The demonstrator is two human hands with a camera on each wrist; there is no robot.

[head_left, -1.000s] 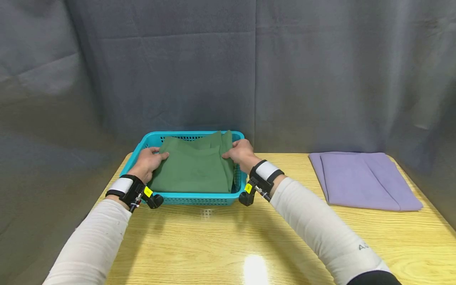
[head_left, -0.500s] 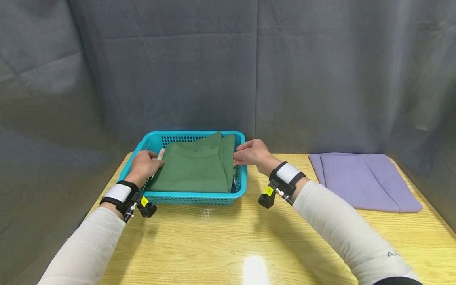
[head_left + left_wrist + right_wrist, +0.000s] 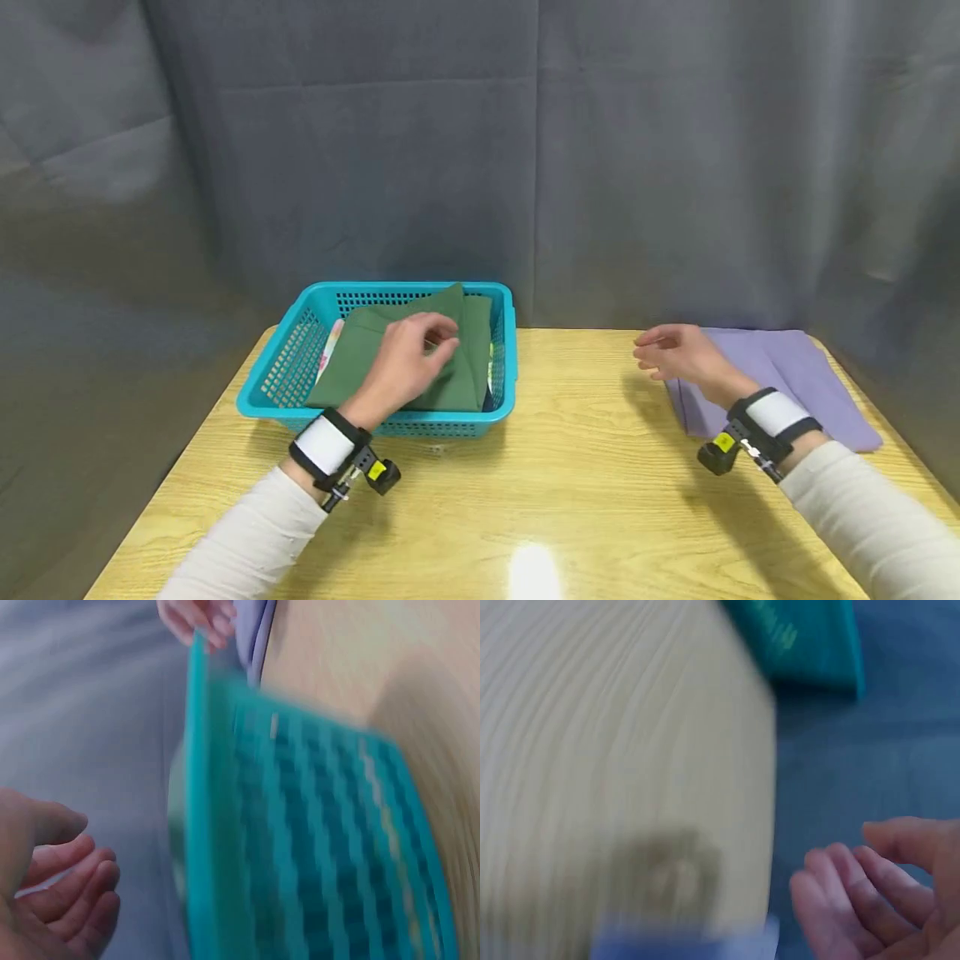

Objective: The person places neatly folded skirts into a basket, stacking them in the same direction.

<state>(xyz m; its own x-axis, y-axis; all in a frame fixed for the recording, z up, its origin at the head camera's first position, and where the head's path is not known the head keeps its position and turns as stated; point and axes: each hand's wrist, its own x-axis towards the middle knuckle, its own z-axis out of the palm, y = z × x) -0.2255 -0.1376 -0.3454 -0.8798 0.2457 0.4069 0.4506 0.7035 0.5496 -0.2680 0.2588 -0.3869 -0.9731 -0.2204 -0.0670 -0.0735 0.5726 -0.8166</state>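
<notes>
A folded green cloth (image 3: pixel 360 358) lies in a turquoise plastic basket (image 3: pixel 262 408) at the left of the table. Over the basket hovers my left hand (image 3: pixel 408 358), fingers loosely curled with nothing in them; the left wrist view shows it (image 3: pixel 67 885) beside the basket wall (image 3: pixel 300 825). My right hand (image 3: pixel 686 358) hangs above the left edge of a folded purple cloth (image 3: pixel 802 375), its fingers relaxed and holding nothing. In the right wrist view that hand (image 3: pixel 877 892) has thumb and fingers apart, and a blurred strip of the purple cloth (image 3: pixel 682 946) shows at the bottom.
Under the green cloth, a patterned white item (image 3: pixel 327 350) peeks out at the basket's left side. The wooden table (image 3: pixel 585 467) stretches between the basket and the purple cloth. A grey curtain (image 3: pixel 375 167) hangs close behind the table.
Both hands have let go of the green cloth's sides. My right hand has swung right to the purple cloth, and my left has lifted and moved right over the basket.
</notes>
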